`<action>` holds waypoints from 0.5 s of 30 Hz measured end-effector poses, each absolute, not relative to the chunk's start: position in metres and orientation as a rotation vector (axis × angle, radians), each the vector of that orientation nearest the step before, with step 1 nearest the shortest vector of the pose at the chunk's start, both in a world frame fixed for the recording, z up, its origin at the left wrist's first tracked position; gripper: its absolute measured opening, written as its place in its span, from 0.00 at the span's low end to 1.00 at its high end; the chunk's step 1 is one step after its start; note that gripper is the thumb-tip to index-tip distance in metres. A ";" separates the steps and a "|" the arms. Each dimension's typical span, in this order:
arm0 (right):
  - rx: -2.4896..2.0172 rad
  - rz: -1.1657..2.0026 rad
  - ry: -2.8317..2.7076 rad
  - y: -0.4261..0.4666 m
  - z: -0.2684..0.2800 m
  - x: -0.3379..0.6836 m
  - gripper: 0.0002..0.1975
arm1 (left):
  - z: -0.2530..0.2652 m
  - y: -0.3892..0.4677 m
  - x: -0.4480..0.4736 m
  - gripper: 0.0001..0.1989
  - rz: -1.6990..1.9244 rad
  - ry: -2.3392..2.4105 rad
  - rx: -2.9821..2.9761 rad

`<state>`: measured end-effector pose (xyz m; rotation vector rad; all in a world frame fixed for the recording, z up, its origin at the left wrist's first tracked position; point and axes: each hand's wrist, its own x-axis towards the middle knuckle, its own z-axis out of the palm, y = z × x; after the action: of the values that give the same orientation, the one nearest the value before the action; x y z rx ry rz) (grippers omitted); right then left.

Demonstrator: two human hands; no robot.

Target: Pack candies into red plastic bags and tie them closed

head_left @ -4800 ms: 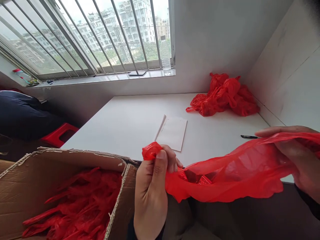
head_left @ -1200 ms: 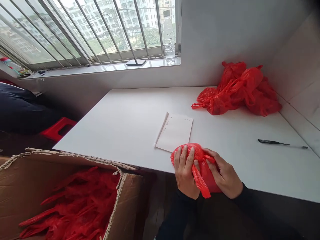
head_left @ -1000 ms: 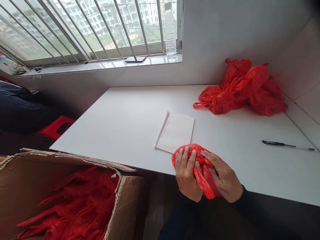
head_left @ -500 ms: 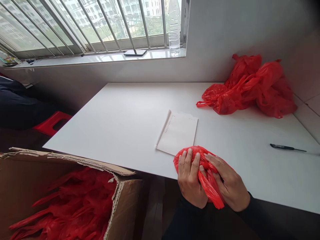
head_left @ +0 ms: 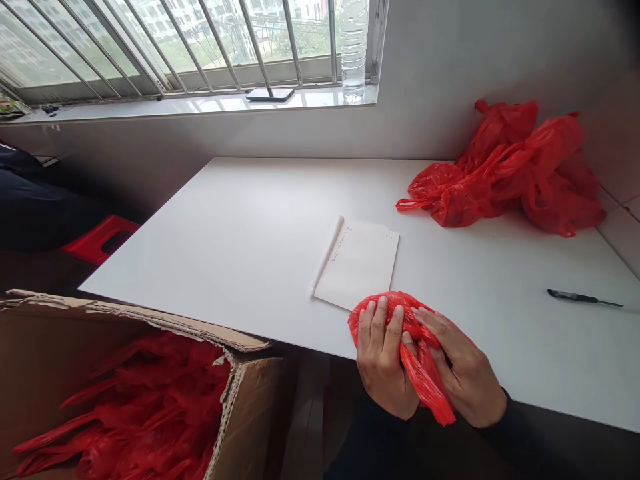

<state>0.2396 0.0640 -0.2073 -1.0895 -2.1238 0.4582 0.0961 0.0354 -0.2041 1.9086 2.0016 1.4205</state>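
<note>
At the table's front edge, a red plastic bag [head_left: 427,380] is bunched up between my hands, its twisted end hanging toward me. My left hand [head_left: 384,360] curves over the bag's left side, fingers pressed on top. From the right, my right hand [head_left: 463,367] grips the same bag, with the thumb tucked in near the twist. What the bag contains is hidden. Just beyond it lies a notepad [head_left: 357,263] with a rolled-back cover, and the bag overlaps its lower corner.
Red plastic bags [head_left: 520,167] are heaped at the back right of the white table [head_left: 225,233]. A dark knife-like tool [head_left: 583,297] lies to the right. At lower left stands a cardboard box [head_left: 255,407] with red bags inside. A bottle [head_left: 354,60] and phone [head_left: 270,95] rest on the windowsill.
The view has shifted slightly. Both hands keep nearly the same hold on the red plastic bag, and nothing else has visibly moved.
</note>
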 end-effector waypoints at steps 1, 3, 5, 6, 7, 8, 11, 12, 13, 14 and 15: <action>-1.089 0.459 -2.122 0.064 -0.207 0.240 0.24 | -0.204 0.035 0.096 0.24 1.419 2.004 1.910; -1.094 0.461 -2.119 0.064 -0.208 0.240 0.24 | -0.204 0.035 0.096 0.24 1.414 2.010 1.913; -1.101 0.466 -2.117 0.063 -0.208 0.240 0.24 | -0.204 0.035 0.096 0.24 1.411 2.017 1.915; -1.104 0.469 -2.115 0.063 -0.208 0.240 0.23 | -0.205 0.035 0.096 0.24 1.410 2.019 1.918; -1.107 0.469 -2.113 0.063 -0.209 0.240 0.23 | -0.205 0.035 0.096 0.24 1.408 2.021 1.922; -1.108 0.467 -2.111 0.063 -0.209 0.240 0.23 | -0.205 0.035 0.095 0.24 1.406 2.023 1.927; -1.110 0.457 -2.102 0.063 -0.211 0.240 0.22 | -0.205 0.034 0.095 0.24 1.400 2.028 1.944; -1.110 0.456 -2.097 0.063 -0.211 0.240 0.22 | -0.205 0.034 0.095 0.24 1.401 2.029 1.947; -1.111 0.457 -2.091 0.063 -0.212 0.240 0.22 | -0.205 0.033 0.095 0.24 1.401 2.028 1.950; -1.111 0.459 -2.088 0.063 -0.212 0.240 0.22 | -0.205 0.033 0.095 0.23 1.400 2.025 1.954; -1.111 0.459 -2.085 0.063 -0.212 0.240 0.22 | -0.204 0.033 0.095 0.23 1.399 2.021 1.957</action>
<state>0.2402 0.0630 -0.2120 -1.1111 -2.0854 0.4589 0.0954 0.0326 -0.2043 1.9571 2.0210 1.3986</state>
